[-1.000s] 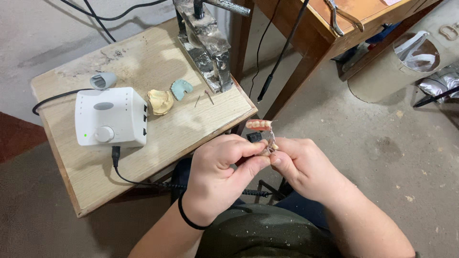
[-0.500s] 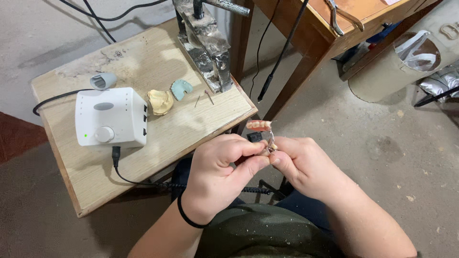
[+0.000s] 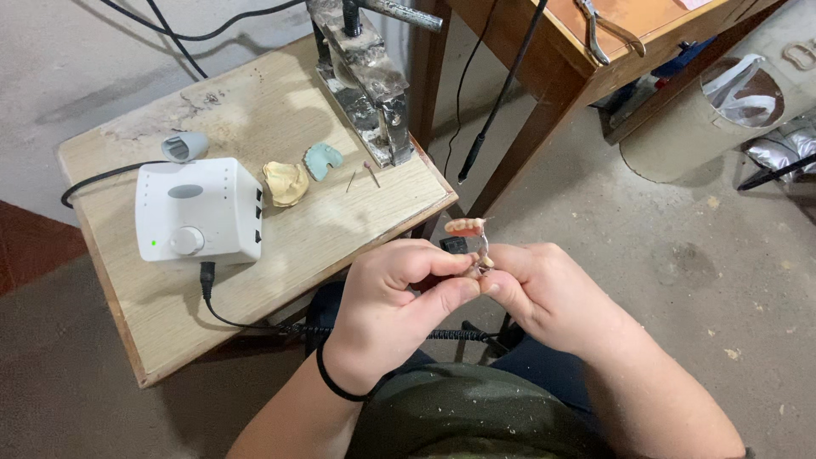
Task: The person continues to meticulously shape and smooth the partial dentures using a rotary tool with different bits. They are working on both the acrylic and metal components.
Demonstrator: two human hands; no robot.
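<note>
Concrete floor [image 3: 680, 255] lies under a small wooden counter [image 3: 170, 323] that carries a white control box [image 3: 197, 212], a metal press [image 3: 364, 76], a yellow plaster cast [image 3: 285, 182] and a green one [image 3: 321, 158]. Beyond the counter's near corner, left hand [image 3: 393, 293] and right hand [image 3: 552, 293] meet, fingers [image 3: 442, 293] pinched shut on a pink partial denture [image 3: 470, 229].

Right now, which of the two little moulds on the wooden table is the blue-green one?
The mould nearer the metal press. The other mould, beside the white box, is yellowish.
</note>
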